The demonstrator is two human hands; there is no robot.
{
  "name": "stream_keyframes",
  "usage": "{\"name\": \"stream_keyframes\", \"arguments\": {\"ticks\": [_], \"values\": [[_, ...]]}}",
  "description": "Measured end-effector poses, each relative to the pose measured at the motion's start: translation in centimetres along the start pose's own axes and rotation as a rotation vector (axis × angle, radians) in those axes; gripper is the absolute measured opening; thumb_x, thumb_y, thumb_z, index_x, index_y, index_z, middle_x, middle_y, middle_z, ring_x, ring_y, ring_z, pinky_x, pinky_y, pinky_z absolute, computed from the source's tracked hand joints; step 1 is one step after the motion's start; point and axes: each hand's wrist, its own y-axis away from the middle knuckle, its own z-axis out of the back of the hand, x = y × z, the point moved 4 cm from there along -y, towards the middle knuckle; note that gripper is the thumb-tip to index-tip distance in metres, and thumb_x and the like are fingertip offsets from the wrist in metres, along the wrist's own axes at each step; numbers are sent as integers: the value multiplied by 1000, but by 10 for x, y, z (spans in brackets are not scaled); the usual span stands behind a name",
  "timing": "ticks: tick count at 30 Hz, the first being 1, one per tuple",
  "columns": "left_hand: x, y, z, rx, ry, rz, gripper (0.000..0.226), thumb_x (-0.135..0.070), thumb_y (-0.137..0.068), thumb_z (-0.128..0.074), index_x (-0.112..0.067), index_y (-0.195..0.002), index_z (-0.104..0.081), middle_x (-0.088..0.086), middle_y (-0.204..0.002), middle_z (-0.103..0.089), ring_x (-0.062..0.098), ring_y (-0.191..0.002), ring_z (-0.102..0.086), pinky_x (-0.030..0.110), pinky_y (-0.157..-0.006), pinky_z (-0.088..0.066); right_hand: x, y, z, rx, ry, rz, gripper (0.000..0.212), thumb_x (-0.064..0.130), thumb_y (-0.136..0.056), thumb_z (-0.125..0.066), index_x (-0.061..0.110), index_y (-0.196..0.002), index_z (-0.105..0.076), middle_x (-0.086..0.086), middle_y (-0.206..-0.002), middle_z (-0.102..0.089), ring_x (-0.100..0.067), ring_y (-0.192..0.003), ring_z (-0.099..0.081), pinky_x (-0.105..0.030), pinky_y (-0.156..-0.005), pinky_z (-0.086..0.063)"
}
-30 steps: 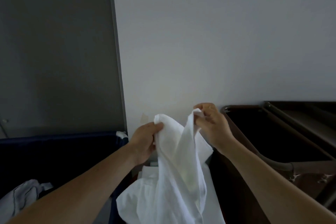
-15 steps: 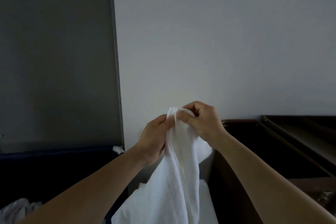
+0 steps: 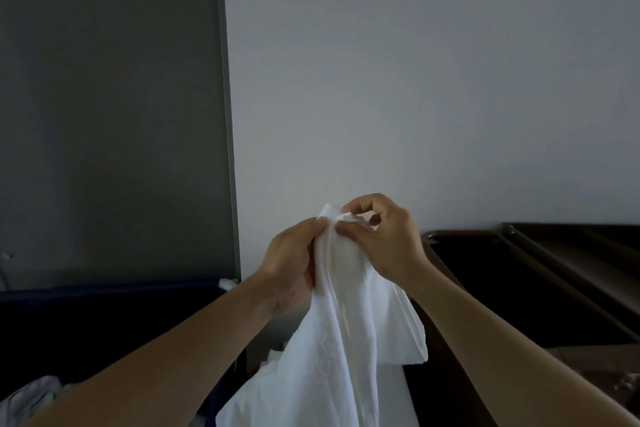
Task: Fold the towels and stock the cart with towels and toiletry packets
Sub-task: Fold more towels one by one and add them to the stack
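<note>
Item: one white towel [image 3: 346, 340], held up at 6 o'clock of the view, its upper edge gathered between both hands and the rest hung down in loose folds out of the lower frame edge. Left hand [image 3: 291, 267]: at 9 o'clock of the gathered edge, its fingers [image 3: 317, 224] pinched on the cloth. Right hand [image 3: 384, 243]: at 3 o'clock of the same edge, touching the left, thumb and curled fingers [image 3: 360, 203] pinched on the cloth. Brown cart [image 3: 519, 288]: seen at 4 o'clock, behind the right forearm, its interior dark. Dark blue bin [image 3: 104, 322]: seen at 8 o'clock, with a crumpled pale cloth [image 3: 31, 399] at its near corner. Pale wall [image 3: 415, 80]: at 12 o'clock.
</note>
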Motion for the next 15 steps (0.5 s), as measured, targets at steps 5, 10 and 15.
{"name": "stream_keyframes", "arguments": {"ticks": [5,10,15], "values": [[-40,-23,22,-306,-98,-90,16,-18,-96,-57,-10,-89,-70,4,-80,-77,21,-81,-72,32,-65,-57,26,-27,43,-146,-200,-70,18,9,-81,-79,23,-81,-68,13,-64,-69,0,-57,-62,-19,-55,-51],[-101,-47,31,-357,-239,-221,23,-15,-100,-48,-7,-85,-64,16,-92,-63,28,-84,-60,35,-70,-51,84,-68,104,-428,-333,135,12,20,-77,-81,26,-82,-72,18,-66,-68,2,-61,-61,-17,-59,-49],[-155,-45,-11,-282,-565,-426,27,-24,-100,-48,-6,-83,-55,6,-72,-46,22,-67,-43,34,-58,-38,103,-76,87,30,-129,104,15,12,-74,-86,22,-77,-75,4,-74,-75,-11,-69,-69,-28,-65,-57]]}}
